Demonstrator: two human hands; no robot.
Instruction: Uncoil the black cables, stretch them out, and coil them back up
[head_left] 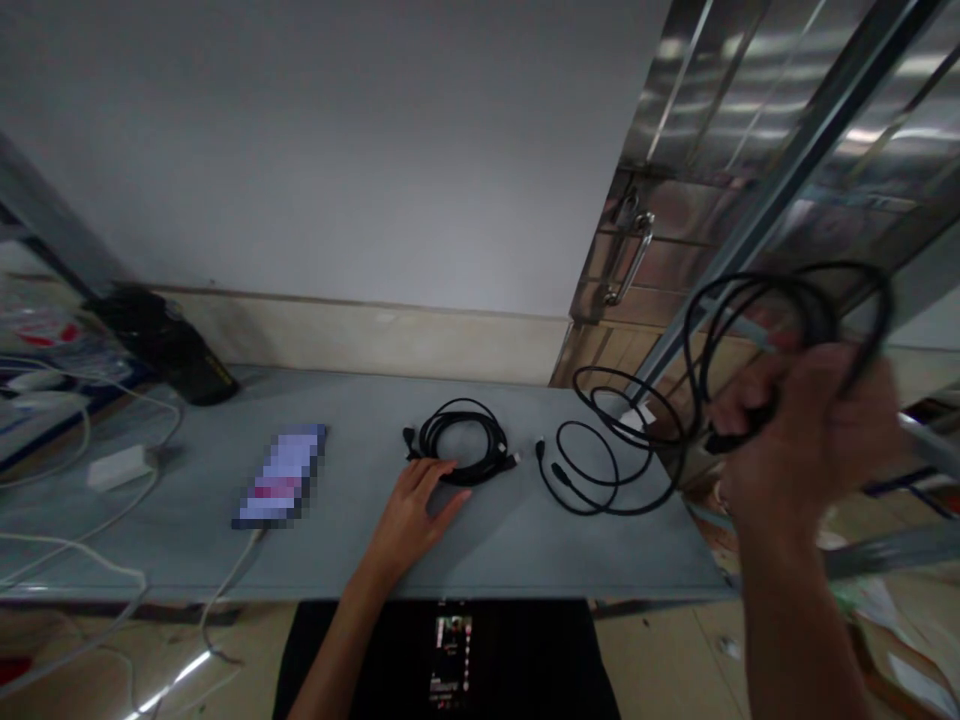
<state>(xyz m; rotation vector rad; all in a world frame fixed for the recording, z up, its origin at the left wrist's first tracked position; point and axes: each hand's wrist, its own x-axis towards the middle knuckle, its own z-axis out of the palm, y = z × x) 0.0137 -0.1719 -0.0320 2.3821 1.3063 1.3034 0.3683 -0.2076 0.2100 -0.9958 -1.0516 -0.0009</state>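
Note:
My left hand [420,510] rests on the table with its fingers spread, the fingertips at the near edge of a coiled black cable [480,462]. That coil lies in a round bundle, its plugs poking out at both sides. Raised at the right, above the table's end, my right hand [802,430] is closed around a looped black cable [701,350] and slightly blurred. Below it, loose loops of black cable [589,480] with two plug ends lie at the table's right side; whether they join the held loops I cannot tell.
A phone [281,475] with a white cord lies to the left, beside a white adapter [120,468]. Behind them a black bottle-like object [169,345] leans over. A second phone [451,660] sits on my lap. Metal shelf posts [795,170] stand at the right.

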